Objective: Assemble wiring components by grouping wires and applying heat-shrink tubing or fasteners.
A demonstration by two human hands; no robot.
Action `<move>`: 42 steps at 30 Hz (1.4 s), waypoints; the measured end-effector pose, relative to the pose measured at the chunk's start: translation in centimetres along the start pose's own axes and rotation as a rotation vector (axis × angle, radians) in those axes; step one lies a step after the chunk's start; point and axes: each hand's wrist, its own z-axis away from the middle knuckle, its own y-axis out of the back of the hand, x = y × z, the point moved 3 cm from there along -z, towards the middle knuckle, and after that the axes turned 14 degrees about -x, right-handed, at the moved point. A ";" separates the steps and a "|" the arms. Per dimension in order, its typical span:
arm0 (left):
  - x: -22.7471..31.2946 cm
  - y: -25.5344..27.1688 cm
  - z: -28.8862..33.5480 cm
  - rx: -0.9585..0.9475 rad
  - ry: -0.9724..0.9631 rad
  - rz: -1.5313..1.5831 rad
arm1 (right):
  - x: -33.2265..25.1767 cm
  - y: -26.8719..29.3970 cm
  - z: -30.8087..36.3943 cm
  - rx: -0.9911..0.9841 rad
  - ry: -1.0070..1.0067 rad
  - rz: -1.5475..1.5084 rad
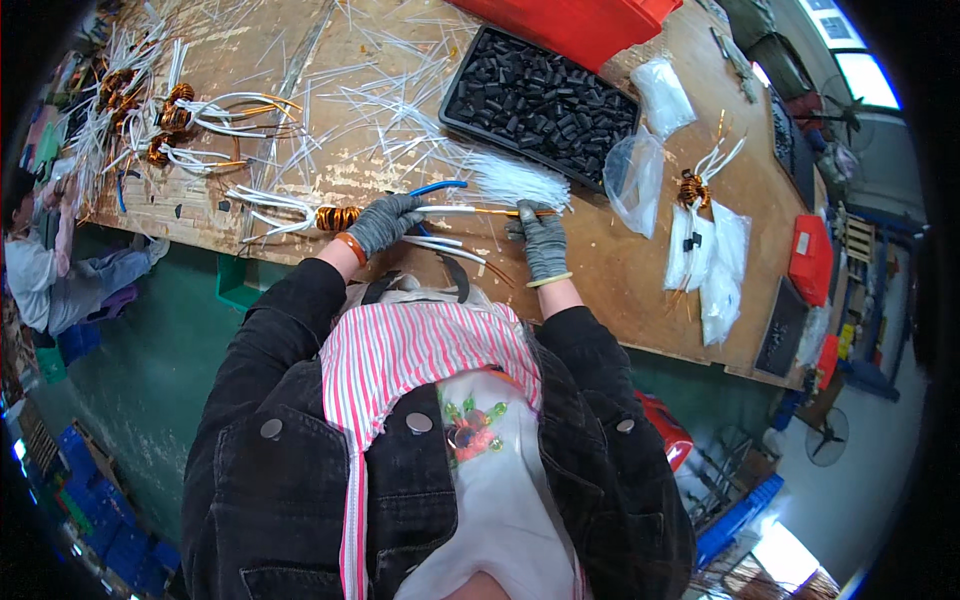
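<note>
A copper-wound coil (337, 218) lies near the table's front edge, its white-sleeved leads (275, 212) fanning out to the left. My left hand (385, 222), in a grey striped glove, is closed around the leads just right of the winding. From it a wire with a white sleeve (445, 209) and a bare copper end runs to my right hand (541, 245), gloved alike, whose thumb and fingers pinch around that end. A blue sleeve (438, 187) sticks out above the left hand. Further white-sleeved leads with bare copper tips (490, 265) hang below. My fingers hide the wire's very tip.
Beyond my right hand lie a bundle of thin white tubes (515, 178) and a black tray (470, 118) of small black pieces, beside a red bin (590, 25). Clear plastic bags (635, 185) and another coil (693, 188) are at right. Several coils (176, 112) sit left; a person (45, 255) sits beyond.
</note>
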 end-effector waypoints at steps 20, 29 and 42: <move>-0.7 0.1 -0.7 -0.054 0.035 0.408 | 4.7 7.4 -9.7 -0.195 -0.182 1.200; -1.6 0.1 -0.8 -0.064 0.034 0.386 | 1.6 7.5 -4.5 -0.093 0.193 1.089; -0.3 0.4 -0.7 -0.057 0.003 0.347 | -1.2 3.0 -1.2 -0.080 -0.108 -0.262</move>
